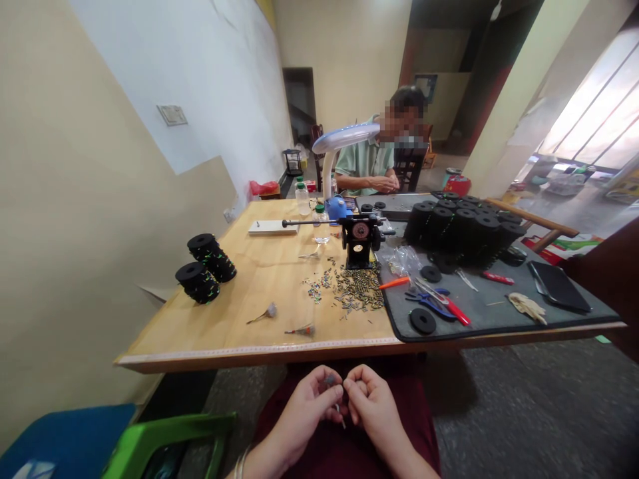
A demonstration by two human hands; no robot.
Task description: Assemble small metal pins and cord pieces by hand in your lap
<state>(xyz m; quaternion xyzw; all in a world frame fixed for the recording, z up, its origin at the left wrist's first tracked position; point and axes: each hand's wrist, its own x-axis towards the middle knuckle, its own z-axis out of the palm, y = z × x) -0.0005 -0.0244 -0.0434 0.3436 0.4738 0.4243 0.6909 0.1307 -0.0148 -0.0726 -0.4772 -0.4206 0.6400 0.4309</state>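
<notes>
Small grey piece [330, 379] pinched low, in front of the table

The left hand [308, 407] has its thumb and fingers closed on the grey piece, with a thin pale end [343, 418] showing below the fingertips. The right hand [373, 404] draws thumb and forefinger together close by; whether anything is between them, I cannot tell.

A slack pinch could let so small a piece slip onto the dark red cloth [349, 459] or the dark floor [504, 406], where it would be hard to find. Pressing too hard might bend the thin end.

Both forearms rise from the bottom edge and angle inward, wrists low, knuckles upward, fingertips almost meeting below the table [234, 286].

Beyond, two fan-shaped pieces [302, 330] lie near the table's front edge, with a heap of tiny striped pieces [357, 291] farther back, before a black metal device [349, 256]. Across the table, a co-worker [367, 166] sits with hands together.
</notes>
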